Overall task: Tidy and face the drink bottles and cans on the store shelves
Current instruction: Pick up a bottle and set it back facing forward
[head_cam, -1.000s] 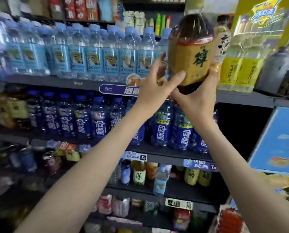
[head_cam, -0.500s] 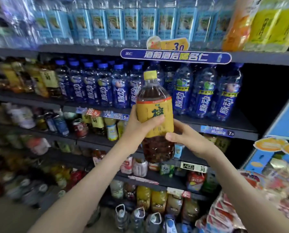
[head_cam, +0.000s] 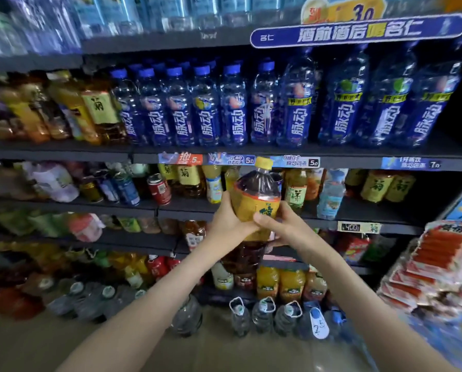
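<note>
One large tea bottle [head_cam: 255, 204] with dark brown liquid, a yellow label and a yellow cap [head_cam: 264, 162] is held in the air in front of the shelves, tilted slightly, touching none of them. Its cap is level with the shelf edge that carries the price strips [head_cam: 251, 160], and its base hangs lower, before the shelf of tea bottles below.

Two hands hold it. The left hand [head_cam: 228, 224] has its fingers curled round the left side of the label. The right hand [head_cam: 287, 230] wraps round the right side, fingertips [head_cam: 262, 218] lying across the front of the label and thumb underneath.

On the shelf above stand blue-labelled drink bottles [head_cam: 207, 116]: the front row counts six smaller ones on the left and four larger ones [head_cam: 345, 108] on the right, ten in all. A blue banner sign [head_cam: 358, 30] is fixed to the shelf edge over them.

One red can [head_cam: 158, 189] stands left of the held bottle. Lower down are three orange juice bottles [head_cam: 291, 284], and on the floor four clear water jugs [head_cam: 263, 314] show plainly; further ones to the left are too blurred to count.
</note>
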